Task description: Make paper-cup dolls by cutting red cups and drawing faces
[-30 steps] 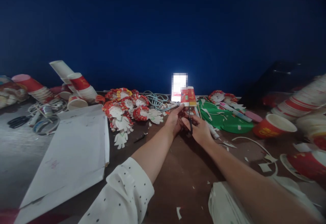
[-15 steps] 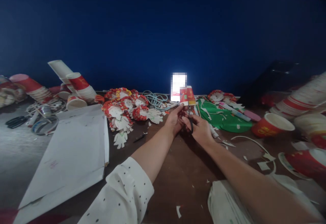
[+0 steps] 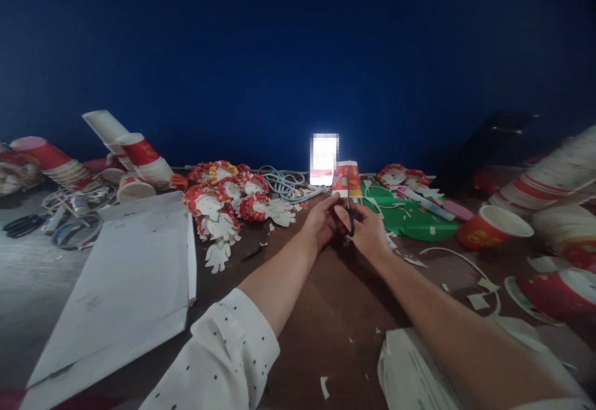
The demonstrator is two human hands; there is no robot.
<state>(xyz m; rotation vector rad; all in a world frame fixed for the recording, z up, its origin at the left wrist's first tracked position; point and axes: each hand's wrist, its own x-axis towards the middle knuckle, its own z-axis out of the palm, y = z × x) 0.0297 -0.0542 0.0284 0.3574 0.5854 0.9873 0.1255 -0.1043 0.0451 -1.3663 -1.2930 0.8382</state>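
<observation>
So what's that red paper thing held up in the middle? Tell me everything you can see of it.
The red paper piece looks like thin card, perhaps from a cup: mostly red, yellow towards the right, with a small green patch and a white strip along its lower left edge. It stands roughly upright, partly overlapping the bright screen behind. The left grip holds it near the bottom, and dark scissors in the right grip reach up to it. Any cut is unclear.
</observation>
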